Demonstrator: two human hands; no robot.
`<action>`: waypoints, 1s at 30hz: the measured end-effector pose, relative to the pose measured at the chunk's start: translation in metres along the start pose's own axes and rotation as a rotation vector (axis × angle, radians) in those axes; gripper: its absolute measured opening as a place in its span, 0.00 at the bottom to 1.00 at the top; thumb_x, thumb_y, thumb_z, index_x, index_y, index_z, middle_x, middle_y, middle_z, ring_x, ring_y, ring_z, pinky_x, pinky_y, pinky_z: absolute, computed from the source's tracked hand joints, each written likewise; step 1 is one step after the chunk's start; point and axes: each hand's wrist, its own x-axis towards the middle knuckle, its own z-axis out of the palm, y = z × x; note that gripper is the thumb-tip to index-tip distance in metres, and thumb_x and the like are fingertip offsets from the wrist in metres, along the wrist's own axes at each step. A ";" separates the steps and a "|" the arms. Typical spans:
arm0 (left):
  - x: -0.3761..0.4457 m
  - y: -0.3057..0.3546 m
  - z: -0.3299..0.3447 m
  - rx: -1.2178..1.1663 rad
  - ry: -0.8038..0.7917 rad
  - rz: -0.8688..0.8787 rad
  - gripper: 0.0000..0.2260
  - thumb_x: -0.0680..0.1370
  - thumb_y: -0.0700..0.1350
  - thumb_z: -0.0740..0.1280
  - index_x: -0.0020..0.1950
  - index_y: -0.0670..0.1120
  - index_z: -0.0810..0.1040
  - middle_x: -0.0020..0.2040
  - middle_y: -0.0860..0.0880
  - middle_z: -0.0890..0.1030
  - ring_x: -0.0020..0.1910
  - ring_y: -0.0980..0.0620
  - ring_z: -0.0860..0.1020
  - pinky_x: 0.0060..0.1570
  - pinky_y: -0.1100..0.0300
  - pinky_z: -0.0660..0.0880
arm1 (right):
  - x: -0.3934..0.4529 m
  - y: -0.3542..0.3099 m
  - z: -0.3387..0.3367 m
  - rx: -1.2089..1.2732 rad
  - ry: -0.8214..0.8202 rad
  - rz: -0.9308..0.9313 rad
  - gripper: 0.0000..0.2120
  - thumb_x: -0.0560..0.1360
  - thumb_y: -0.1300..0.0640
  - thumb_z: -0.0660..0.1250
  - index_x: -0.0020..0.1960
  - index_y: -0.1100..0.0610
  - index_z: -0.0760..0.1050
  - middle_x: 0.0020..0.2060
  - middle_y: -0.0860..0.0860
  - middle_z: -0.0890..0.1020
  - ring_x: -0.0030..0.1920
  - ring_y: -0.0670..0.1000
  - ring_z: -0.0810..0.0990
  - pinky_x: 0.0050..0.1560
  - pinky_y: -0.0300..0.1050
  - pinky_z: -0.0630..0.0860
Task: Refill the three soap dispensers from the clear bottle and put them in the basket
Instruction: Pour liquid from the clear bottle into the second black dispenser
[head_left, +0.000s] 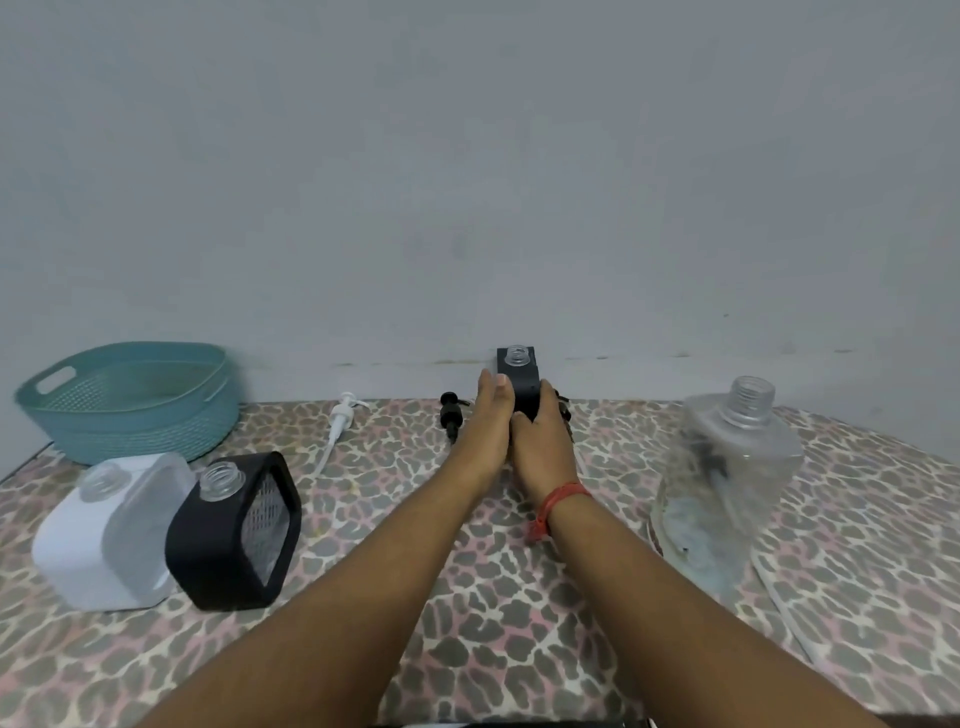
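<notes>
Both hands hold a black soap dispenser (521, 375) upright at the far middle of the table; its clear threaded neck is uncapped. My left hand (488, 415) presses its left side, my right hand (543, 441) wraps its right side and front. A white dispenser (98, 540) and a second black dispenser (236, 535) stand at the near left, both without pumps. The large clear bottle (727, 478) stands uncapped at the right. The teal basket (130, 400) sits at the far left and holds nothing that I can see.
A white pump (340, 421) and a black pump (451, 413) lie on the leopard-print cloth (493, 597) near the back. Another dark part peeks out behind my right hand. A grey wall rises directly behind the table. A red band circles my right wrist.
</notes>
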 end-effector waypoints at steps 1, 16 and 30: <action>0.004 -0.003 0.000 -0.016 -0.014 0.012 0.25 0.85 0.60 0.46 0.81 0.55 0.55 0.73 0.53 0.69 0.73 0.54 0.68 0.61 0.67 0.70 | 0.002 0.001 0.002 -0.006 -0.002 -0.010 0.24 0.78 0.64 0.58 0.71 0.47 0.68 0.55 0.44 0.80 0.54 0.48 0.80 0.47 0.37 0.73; -0.103 -0.004 -0.015 -0.075 -0.042 0.058 0.28 0.81 0.65 0.46 0.81 0.60 0.53 0.70 0.60 0.64 0.70 0.58 0.64 0.62 0.60 0.65 | -0.105 -0.015 -0.008 -0.007 -0.090 -0.048 0.21 0.77 0.64 0.61 0.63 0.42 0.71 0.51 0.43 0.82 0.49 0.42 0.81 0.46 0.37 0.76; -0.197 -0.004 -0.007 -0.054 -0.010 0.006 0.37 0.75 0.71 0.47 0.82 0.58 0.54 0.80 0.53 0.60 0.78 0.52 0.60 0.75 0.51 0.59 | -0.192 -0.015 -0.023 0.002 -0.116 -0.062 0.29 0.77 0.68 0.58 0.64 0.36 0.69 0.56 0.40 0.80 0.53 0.37 0.79 0.47 0.30 0.74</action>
